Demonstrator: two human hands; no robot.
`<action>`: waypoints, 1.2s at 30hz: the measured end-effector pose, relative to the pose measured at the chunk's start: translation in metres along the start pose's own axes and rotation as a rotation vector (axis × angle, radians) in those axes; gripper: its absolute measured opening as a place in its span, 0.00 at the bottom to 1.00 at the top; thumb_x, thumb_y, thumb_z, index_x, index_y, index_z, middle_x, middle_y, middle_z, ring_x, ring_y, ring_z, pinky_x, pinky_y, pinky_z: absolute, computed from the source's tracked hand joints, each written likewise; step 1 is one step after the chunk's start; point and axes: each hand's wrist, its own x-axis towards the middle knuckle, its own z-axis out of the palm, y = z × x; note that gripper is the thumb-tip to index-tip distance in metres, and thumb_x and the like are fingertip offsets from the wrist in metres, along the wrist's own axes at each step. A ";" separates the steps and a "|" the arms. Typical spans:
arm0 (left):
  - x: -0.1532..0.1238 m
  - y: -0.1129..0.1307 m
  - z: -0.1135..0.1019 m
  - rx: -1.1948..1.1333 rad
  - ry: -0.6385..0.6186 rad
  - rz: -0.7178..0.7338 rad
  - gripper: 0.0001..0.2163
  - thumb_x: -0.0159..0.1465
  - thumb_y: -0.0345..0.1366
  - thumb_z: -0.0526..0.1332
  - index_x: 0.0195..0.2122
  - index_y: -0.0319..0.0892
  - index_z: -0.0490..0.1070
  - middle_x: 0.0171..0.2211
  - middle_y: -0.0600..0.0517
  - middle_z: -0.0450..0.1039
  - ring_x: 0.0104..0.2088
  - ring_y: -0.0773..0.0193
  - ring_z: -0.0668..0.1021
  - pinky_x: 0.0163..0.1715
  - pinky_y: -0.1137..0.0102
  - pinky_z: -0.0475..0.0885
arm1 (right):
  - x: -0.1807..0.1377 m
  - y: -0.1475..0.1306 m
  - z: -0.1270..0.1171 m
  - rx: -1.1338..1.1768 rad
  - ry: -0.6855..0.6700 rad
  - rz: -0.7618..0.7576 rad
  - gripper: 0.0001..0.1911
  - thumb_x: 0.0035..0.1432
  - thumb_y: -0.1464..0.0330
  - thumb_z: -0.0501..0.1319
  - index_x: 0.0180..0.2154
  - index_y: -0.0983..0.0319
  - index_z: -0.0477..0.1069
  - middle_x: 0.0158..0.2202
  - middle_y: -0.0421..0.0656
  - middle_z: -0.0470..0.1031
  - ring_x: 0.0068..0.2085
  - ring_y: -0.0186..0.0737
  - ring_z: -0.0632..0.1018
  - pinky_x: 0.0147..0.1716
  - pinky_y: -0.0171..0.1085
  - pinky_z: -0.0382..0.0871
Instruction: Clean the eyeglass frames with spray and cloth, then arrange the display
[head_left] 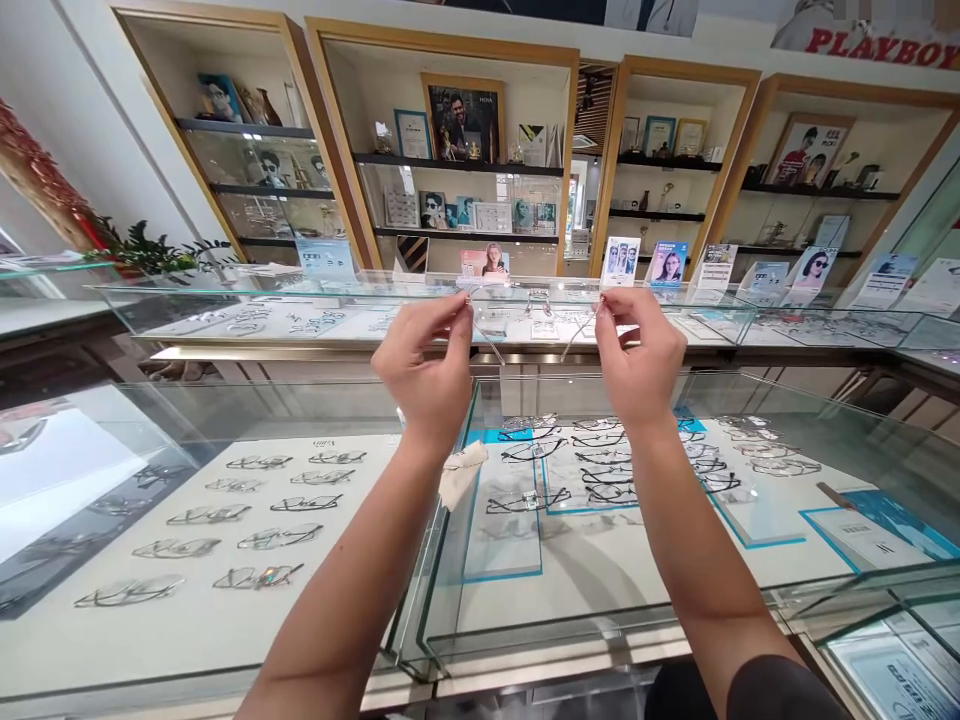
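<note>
Above the glass display case, at about the height of the far counter, both hands are holding up a pair of glasses. The left hand is pinching the frame's left end between thumb and forefinger, its other fingers curling loosely into the palm. The right hand is gripping the opposite end in the same way, its back turned to the camera.

The glasses are looking very slight: a thin, pale metal wire is running between the two hands, with small nose pads showing near the middle. The lenses are so clear that they are almost vanishing against the counter behind. Both temples are standing unfolded, slanting down and toward the camera from the two pinched ends. The frame is hanging level and touching nothing but the fingertips.

A small whitish cloth is showing just beside the left wrist; whether it is lying on the glass or dangling from the hand cannot be told. Under the glass below the hands, dark spectacle frames are lying in rows on a white and blue mat, and lighter frames are lying in the neighbouring case to the left. Wall shelves with pictures are standing behind.
</note>
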 end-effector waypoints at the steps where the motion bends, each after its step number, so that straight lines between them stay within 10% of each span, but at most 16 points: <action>1: -0.001 0.000 0.000 -0.016 -0.021 -0.026 0.07 0.72 0.40 0.67 0.48 0.49 0.84 0.43 0.50 0.85 0.42 0.62 0.85 0.42 0.64 0.83 | 0.000 0.001 0.000 -0.013 -0.006 0.001 0.07 0.72 0.65 0.60 0.45 0.54 0.78 0.40 0.41 0.82 0.37 0.40 0.81 0.35 0.41 0.74; 16: -0.011 -0.005 0.001 0.014 -0.235 -0.102 0.19 0.69 0.46 0.69 0.59 0.48 0.76 0.56 0.46 0.81 0.53 0.55 0.85 0.47 0.61 0.83 | -0.004 0.009 0.013 -0.046 0.015 0.028 0.07 0.71 0.69 0.61 0.42 0.56 0.79 0.39 0.42 0.84 0.38 0.41 0.83 0.35 0.41 0.76; 36: -0.009 -0.002 0.003 0.132 -0.153 -0.146 0.19 0.67 0.51 0.73 0.52 0.46 0.76 0.49 0.48 0.83 0.47 0.58 0.86 0.41 0.64 0.78 | -0.007 0.003 0.016 0.066 -0.149 0.110 0.22 0.65 0.63 0.69 0.60 0.53 0.77 0.53 0.47 0.83 0.47 0.48 0.84 0.40 0.46 0.83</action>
